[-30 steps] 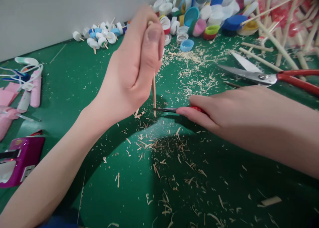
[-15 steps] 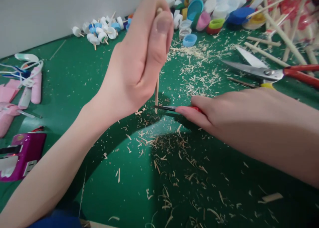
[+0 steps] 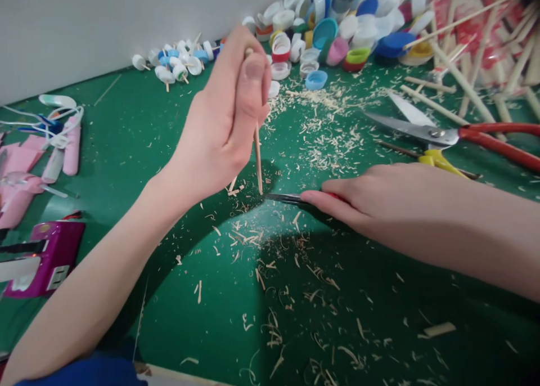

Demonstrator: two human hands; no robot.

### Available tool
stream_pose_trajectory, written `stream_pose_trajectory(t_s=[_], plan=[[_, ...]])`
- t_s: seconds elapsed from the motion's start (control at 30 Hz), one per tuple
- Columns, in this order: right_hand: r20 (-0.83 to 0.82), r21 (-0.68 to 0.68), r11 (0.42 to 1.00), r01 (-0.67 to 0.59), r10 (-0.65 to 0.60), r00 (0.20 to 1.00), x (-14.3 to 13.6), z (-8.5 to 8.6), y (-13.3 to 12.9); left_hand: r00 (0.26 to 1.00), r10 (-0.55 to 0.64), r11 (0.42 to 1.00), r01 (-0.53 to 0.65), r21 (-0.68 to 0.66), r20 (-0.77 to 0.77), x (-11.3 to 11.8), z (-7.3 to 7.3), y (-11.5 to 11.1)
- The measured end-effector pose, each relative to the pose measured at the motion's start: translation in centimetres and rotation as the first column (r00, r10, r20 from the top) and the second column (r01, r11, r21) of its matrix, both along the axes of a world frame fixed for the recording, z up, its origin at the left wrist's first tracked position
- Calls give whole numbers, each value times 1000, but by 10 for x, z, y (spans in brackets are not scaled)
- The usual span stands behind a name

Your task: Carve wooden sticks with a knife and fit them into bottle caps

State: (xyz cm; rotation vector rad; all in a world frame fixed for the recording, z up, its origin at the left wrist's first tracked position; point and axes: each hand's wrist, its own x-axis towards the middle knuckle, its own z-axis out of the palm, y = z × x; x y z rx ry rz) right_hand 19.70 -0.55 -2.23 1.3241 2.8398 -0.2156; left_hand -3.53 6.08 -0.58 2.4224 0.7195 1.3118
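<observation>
My left hand [image 3: 236,110] is wrapped around a thin wooden stick [image 3: 257,158]. The stick's upper end shows above my thumb, and its lower end points down to the green tabletop [image 3: 189,296]. In my right hand [image 3: 371,197] I grip a small knife [image 3: 287,198] with a dark narrow blade. Only a bit of its red handle shows; my fingers cover the rest. The blade's tip lies just right of the stick's lower end, seemingly a little apart from it. Curled wood shavings [image 3: 253,237] are scattered below and around both hands.
Scissors with red handles [image 3: 459,133] lie spread at the right, over a yellow-handled tool [image 3: 441,161]. Behind are many bottle caps [image 3: 324,34], wooden sticks [image 3: 476,85] and caps joined on sticks [image 3: 179,59]. At the left are a pink glue gun [image 3: 21,197] and a purple power box [image 3: 63,251].
The knife blade was across the stick near its lower end; now it is off to the right by the tip. The stick leans more, and the whole view has shifted slightly.
</observation>
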Motion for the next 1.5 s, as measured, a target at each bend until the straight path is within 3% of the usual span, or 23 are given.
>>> stream_pose_trajectory(t_s=[0.1, 0.3, 0.53, 0.63, 0.77, 0.9, 1.2, 1.37, 1.5], plan=[[39, 84, 996, -30, 27, 999, -6, 3, 3, 996, 71, 994, -75, -75, -45, 2, 5, -7], [125, 183, 978, 97, -121, 985, -20, 13, 1, 977, 166, 983, -175, -55, -134, 4, 14, -17], [139, 128, 982, 136, -153, 978, -25, 12, -3, 966, 129, 989, -142, -46, -225, 1, 18, -16], [126, 85, 986, 142, -152, 980, -24, 10, -1, 974, 134, 988, -145, -50, -184, 0, 15, -14], [225, -24, 985, 170, -160, 961, -26, 14, 0, 987, 142, 986, -148, -81, -78, 1, 9, -12], [307, -29, 979, 200, -182, 934, -38, 18, -2, 985, 127, 986, -138, -90, -121, 6, 10, -12], [278, 49, 988, 149, -157, 948, -31, 8, -14, 997, 27, 996, -33, -85, -66, -1, 8, -7], [205, 281, 960, 5, -65, 977, -20, -9, -18, 989, 103, 987, -115, -116, -108, -2, 11, -11], [238, 340, 936, -86, 3, 971, -10, -12, -20, 991, 78, 991, -88, -99, -109, -8, 6, -4]])
